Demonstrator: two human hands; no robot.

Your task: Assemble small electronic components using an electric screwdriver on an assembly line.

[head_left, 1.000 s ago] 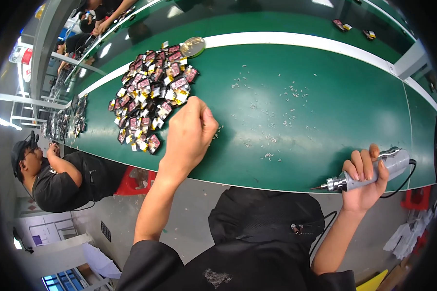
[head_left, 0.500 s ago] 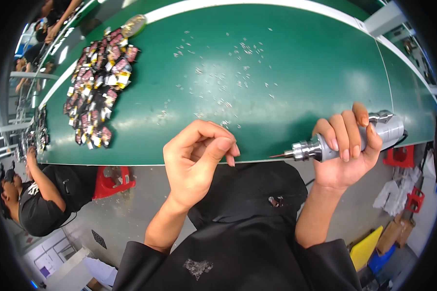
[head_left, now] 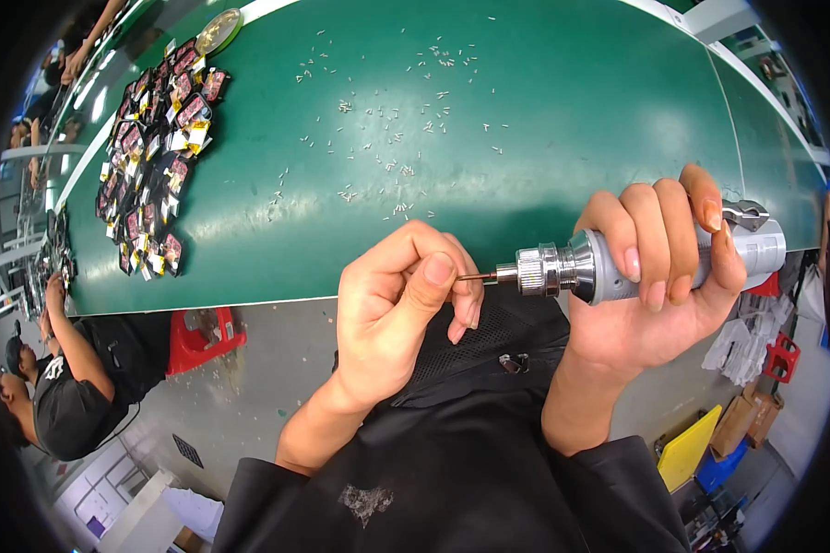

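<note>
My right hand (head_left: 650,276) is wrapped round a silver-grey electric screwdriver (head_left: 546,269), held level with its nose to the left. A thin copper-coloured bit (head_left: 475,276) sticks out of its knurled collar. The tip of that bit meets the pinched thumb and forefinger of my left hand (head_left: 387,318), just over the table's near edge. Whatever lies between those fingertips is hidden. Beyond my hands, many tiny silver screw-like pieces (head_left: 392,169) are scattered over the green table (head_left: 572,111).
At the left of the table lies a heap of small black parts (head_left: 152,166) with pinkish faces and yellow and white tabs. A round clear-lidded container (head_left: 219,32) stands behind it. A co-worker in black (head_left: 78,396) sits at far left by a red stool (head_left: 198,341).
The screwdriver has come left in my right hand, and its bit now reaches my left fingertips. Before, a gap lay between them. My left hand stays pinched.
</note>
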